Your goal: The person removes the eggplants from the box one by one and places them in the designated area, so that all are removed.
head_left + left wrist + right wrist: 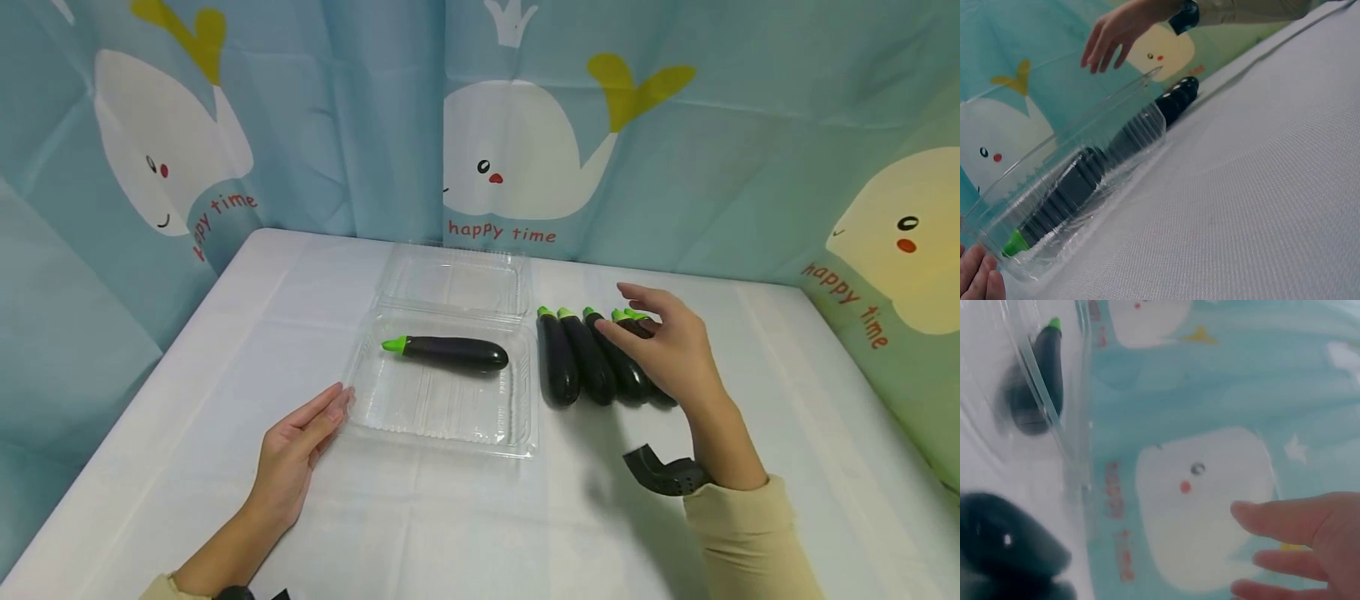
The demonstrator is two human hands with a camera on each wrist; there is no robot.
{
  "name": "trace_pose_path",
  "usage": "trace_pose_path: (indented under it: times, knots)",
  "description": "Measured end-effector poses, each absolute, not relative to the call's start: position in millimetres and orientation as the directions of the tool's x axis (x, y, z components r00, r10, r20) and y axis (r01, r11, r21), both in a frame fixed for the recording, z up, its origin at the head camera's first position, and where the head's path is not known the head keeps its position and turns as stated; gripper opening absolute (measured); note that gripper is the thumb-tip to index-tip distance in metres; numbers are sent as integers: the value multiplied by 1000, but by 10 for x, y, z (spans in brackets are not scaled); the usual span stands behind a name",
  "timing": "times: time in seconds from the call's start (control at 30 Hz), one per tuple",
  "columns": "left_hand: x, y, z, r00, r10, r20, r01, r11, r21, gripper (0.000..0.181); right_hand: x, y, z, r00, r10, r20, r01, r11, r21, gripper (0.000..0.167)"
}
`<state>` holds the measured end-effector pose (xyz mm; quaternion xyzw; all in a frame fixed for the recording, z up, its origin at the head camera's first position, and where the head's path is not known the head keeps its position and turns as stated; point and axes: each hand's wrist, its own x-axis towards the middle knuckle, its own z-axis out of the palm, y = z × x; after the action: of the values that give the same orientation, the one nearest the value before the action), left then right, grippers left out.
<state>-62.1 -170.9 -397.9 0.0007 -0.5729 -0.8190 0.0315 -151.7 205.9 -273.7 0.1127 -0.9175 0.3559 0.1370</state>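
One eggplant [456,353] with a green stem lies crosswise inside the clear plastic clamshell box [435,421], whose lid [453,282] is folded back behind it. My left hand [300,446] touches the box's left side with extended fingers; in the left wrist view its fingertips [982,275] are at the box's corner. Over the row of eggplants [573,358] right of the box hovers my right hand [667,346], thumb and fingers apart, holding nothing. It partly hides the rightmost ones. In the right wrist view, that hand [1310,544] is spread before the curtain.
A white cloth covers the table [450,525]. Behind and at both sides hangs a blue-green curtain [360,125] with whale prints, meeting the table's back edge. The row of eggplants lies close beside the box's right wall.
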Motion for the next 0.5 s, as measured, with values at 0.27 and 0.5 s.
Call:
trace_pose_path:
  times: [0.27, 0.5]
  knots:
    - [-624, -1709, -3986, -998, -53, 39, 55, -340, 939, 47, -1538, 1771, -2849, -911, -283, 300, -410, 696, -589, 53]
    - [-624, -1709, -3985, -998, -47, 46, 60, -337, 939, 47, -1546, 1675, -2911, -897, -311, 313, -441, 670, -597, 53]
